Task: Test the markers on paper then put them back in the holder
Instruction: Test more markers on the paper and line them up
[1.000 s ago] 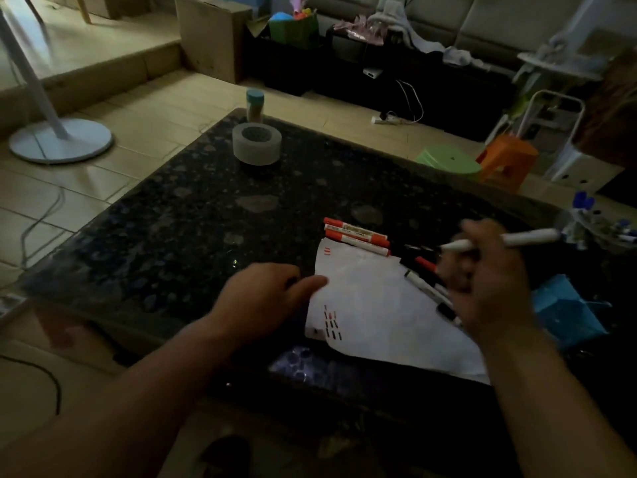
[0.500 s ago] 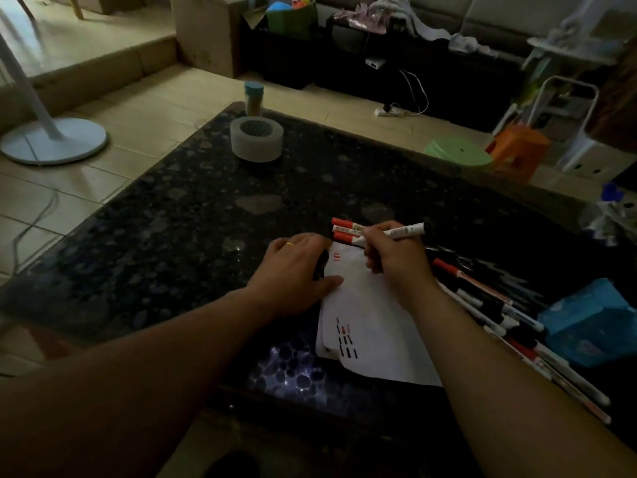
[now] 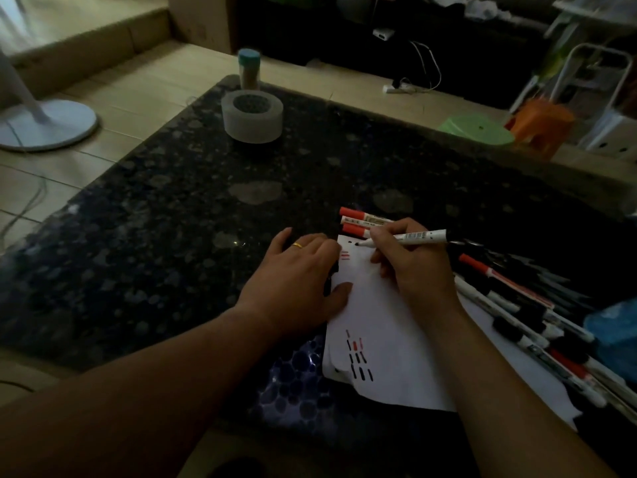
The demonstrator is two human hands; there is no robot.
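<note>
Pinching the marker (image 3: 418,236) in curled fingers, the right hand (image 3: 410,267) held its tip on the paper (image 3: 379,315) at the far corner, barrel running rightward; the left hand (image 3: 293,281) lay flat, fingers straight, pressing its left edge.

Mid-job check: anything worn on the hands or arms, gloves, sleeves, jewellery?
No gloves or sleeves in view; both forearms are bare. The left hand wears a plain gold ring on one finger. The right hand shows nothing worn.
</note>
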